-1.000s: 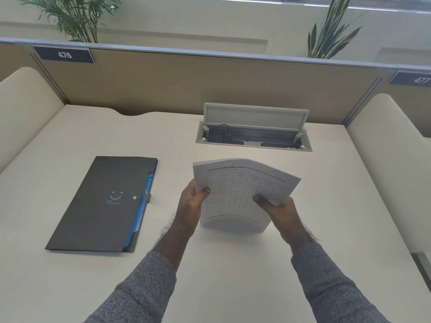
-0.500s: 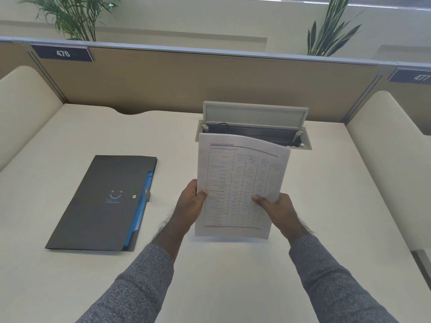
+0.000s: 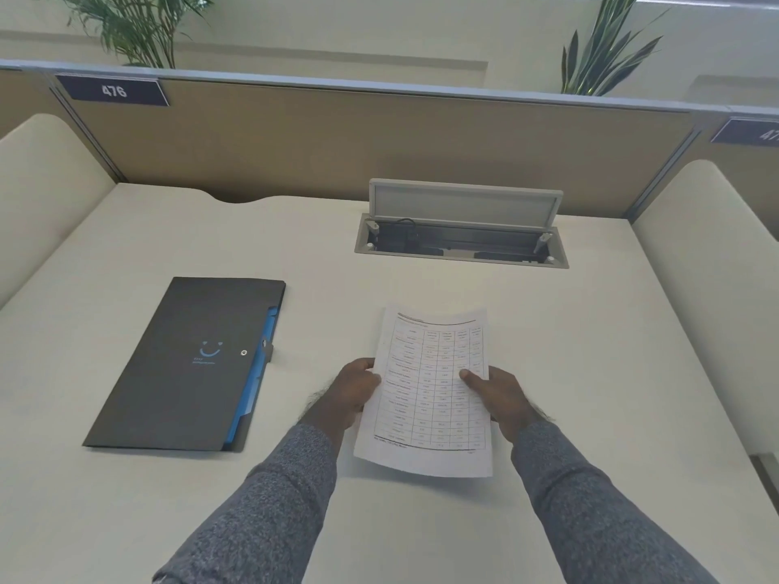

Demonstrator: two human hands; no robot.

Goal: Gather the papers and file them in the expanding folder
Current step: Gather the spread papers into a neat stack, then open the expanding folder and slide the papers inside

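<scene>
A stack of white papers [image 3: 430, 398] printed with a table is held low over the desk, nearly flat, its top edge pointing away from me. My left hand [image 3: 354, 389] grips its left edge and my right hand [image 3: 501, 398] grips its right edge, thumb on top. The dark grey expanding folder [image 3: 189, 364] lies closed on the desk to the left of the papers, with blue pockets showing along its right side and a small clasp. Neither hand touches the folder.
An open cable box [image 3: 461, 233] with its lid raised sits in the desk behind the papers. A tan partition [image 3: 337, 141] bounds the back of the desk. Cream side panels [image 3: 708, 263] stand at left and right.
The papers were held upright and raised toward the camera; now both hands have lowered and tilted them down close to the desk surface.
</scene>
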